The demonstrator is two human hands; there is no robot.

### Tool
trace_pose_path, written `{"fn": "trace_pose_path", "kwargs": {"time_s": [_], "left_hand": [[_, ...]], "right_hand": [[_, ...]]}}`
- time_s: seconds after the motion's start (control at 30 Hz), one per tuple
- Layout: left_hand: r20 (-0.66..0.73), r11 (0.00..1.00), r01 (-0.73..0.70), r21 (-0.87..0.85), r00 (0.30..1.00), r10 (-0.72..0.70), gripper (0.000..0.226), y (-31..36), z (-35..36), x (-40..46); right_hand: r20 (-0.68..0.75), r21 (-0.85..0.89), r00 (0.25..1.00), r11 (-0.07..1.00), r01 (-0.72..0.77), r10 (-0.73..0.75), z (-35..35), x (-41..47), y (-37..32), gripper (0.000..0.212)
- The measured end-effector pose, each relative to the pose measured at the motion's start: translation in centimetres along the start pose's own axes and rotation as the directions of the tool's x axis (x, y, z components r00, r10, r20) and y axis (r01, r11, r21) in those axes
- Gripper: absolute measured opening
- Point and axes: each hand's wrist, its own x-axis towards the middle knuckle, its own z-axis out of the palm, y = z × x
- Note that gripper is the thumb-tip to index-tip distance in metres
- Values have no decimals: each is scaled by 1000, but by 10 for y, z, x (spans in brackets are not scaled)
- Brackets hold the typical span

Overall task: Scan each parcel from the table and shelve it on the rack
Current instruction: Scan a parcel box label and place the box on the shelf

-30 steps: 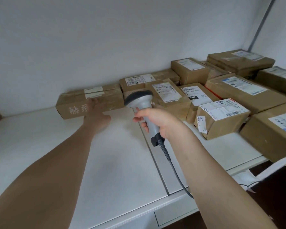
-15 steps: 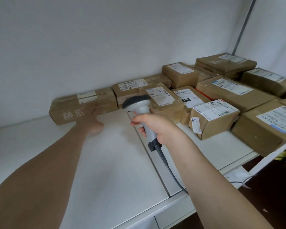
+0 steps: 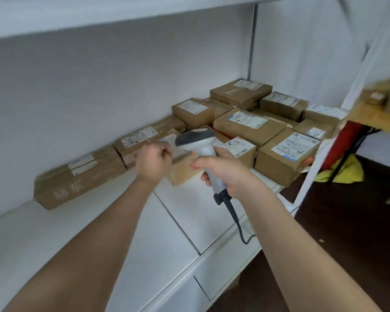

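My right hand (image 3: 225, 174) grips the handle of a grey barcode scanner (image 3: 198, 140), whose head points left over the shelf. My left hand (image 3: 154, 162) hovers just left of the scanner with its fingers curled into a fist; I see nothing in it, and motion blurs it. A long flat brown parcel (image 3: 77, 183) with printed characters lies against the wall on the white rack shelf (image 3: 99, 233), to the left of my left hand. Behind both hands stands a small brown parcel (image 3: 180, 174), partly hidden by them.
Several labelled cardboard parcels (image 3: 250, 124) crowd the right half of the shelf. The scanner's black cable (image 3: 236, 219) hangs over the shelf's front edge. At the far right stands a wooden table (image 3: 369, 115) with more parcels. Another shelf (image 3: 99, 12) runs overhead.
My left hand has left the long flat parcel, moved right beside the scanner and curled its fingers. The view has swung right, bringing the wooden table into sight.
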Motion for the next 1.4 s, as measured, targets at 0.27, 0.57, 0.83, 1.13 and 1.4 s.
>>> {"fn": "trace_pose_path", "kwargs": {"time_s": [0.27, 0.57, 0.83, 1.13, 1.4], "left_hand": [[98, 947, -156, -280, 977, 190, 26, 154, 104, 20], [194, 925, -179, -336, 948, 253, 28, 373, 269, 39], [371, 794, 143, -591, 922, 110, 40, 555, 413, 28], [626, 813, 272, -514, 767, 139, 31, 663, 606, 67], [778, 804, 415, -426, 621, 92, 29, 803, 788, 119]], "right_hand": [[-204, 120, 979, 992, 47, -22, -158, -64, -11, 16], [-501, 135, 865, 990, 50, 24, -431, -145, 12, 18], [-765, 202, 642, 968, 151, 59, -628, -197, 7, 24], [-949, -30, 310, 996, 82, -54, -805, -151, 32, 32], [-980, -10, 200, 1000, 22, -14, -995, -116, -3, 17]]}}
